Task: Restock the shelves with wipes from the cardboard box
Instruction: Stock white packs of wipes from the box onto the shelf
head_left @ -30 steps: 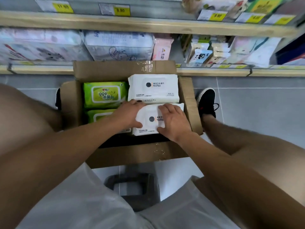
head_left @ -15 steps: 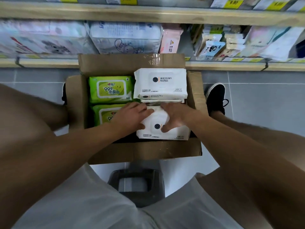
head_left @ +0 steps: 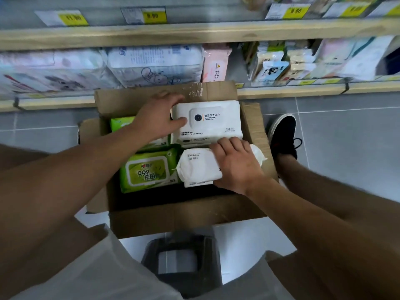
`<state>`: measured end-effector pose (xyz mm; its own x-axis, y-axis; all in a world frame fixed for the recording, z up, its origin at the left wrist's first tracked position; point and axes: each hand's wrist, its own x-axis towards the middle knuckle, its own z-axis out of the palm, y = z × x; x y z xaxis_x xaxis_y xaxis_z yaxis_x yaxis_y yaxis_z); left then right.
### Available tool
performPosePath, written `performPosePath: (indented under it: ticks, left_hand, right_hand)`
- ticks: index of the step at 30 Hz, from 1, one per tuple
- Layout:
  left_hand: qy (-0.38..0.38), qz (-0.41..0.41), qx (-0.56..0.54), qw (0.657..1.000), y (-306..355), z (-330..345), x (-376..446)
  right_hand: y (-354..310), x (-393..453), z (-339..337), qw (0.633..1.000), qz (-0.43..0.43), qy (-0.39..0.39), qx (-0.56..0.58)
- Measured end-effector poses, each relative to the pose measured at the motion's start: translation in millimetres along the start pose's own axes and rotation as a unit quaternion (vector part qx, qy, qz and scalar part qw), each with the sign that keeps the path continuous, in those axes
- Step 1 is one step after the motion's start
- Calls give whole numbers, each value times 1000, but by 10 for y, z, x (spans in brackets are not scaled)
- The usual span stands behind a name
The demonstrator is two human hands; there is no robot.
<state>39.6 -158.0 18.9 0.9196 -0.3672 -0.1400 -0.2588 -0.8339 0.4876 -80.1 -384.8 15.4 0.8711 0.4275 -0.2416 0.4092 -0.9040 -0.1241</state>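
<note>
"99.9" and "80" are read on the green wipes pack (head_left: 149, 172) left of the right grip (head_left: 236, 164); "Wet Wipes" is printed on the white pack (head_left: 207, 120) beyond it; "8.90" is shown on a yellow price tag (head_left: 152, 16).

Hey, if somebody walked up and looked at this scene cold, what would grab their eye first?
Probably the open cardboard box on the floor below the shelves, with two hands in it. The left hand grips the far white wipes pack, while the right hand presses on a nearer white pack tipped onto its side. Next, the bright green wipes pack at the box's near left stands out.
</note>
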Motion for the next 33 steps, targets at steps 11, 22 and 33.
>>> performPosePath:
  ticks: [11,22,33]
  left_hand:
    - [-137,-32,78,987,209,442,514]
    - [-248,-67,-71,964,233,487,418]
    - [-154,-42,79,984,426,273,259]
  right_hand:
    - [142,-72,331,998,27,48,36]
    - [164,-194,449,997,-21,66,29]
    - [130,-120,371,999,10,36,25]
